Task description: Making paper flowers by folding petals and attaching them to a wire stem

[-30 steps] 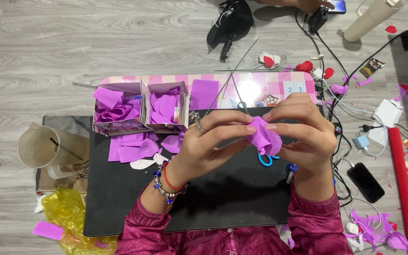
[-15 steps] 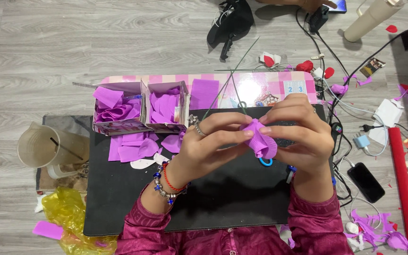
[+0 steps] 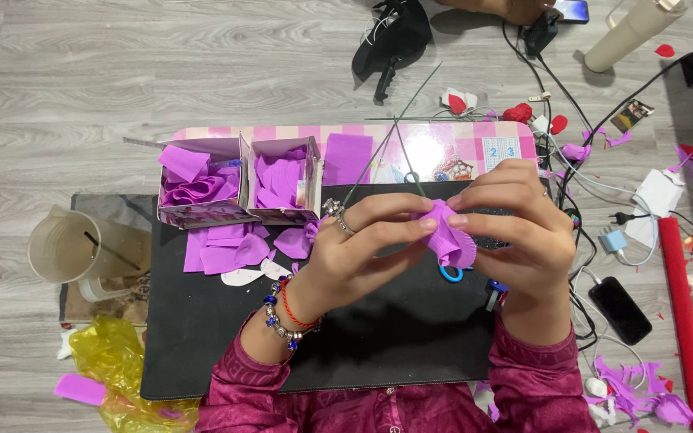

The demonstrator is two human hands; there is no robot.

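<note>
Both my hands meet over a black mat (image 3: pixel 202 321) and hold a purple crepe paper flower (image 3: pixel 452 240). My left hand (image 3: pixel 362 248), with a ring and beaded bracelets, pinches the flower's left side. Fingers of my right hand (image 3: pixel 523 240) curl over its top and right side. Thin green wire stems (image 3: pixel 378 164) run up and away behind the flower. Blue-handled scissors (image 3: pixel 449 274) lie on the mat under it, mostly hidden.
Two small open boxes (image 3: pixel 238 180) of purple paper pieces stand at the mat's back left, with loose petals (image 3: pixel 226 248) beside them. A pink board (image 3: pixel 411 148) lies behind. A plastic jug (image 3: pixel 66 248) stands left. Cables, a phone (image 3: pixel 619 309) and a red roll (image 3: pixel 683 313) lie right.
My fingers have shifted slightly on the flower, and it has turned a little between my hands. Nothing else has moved.
</note>
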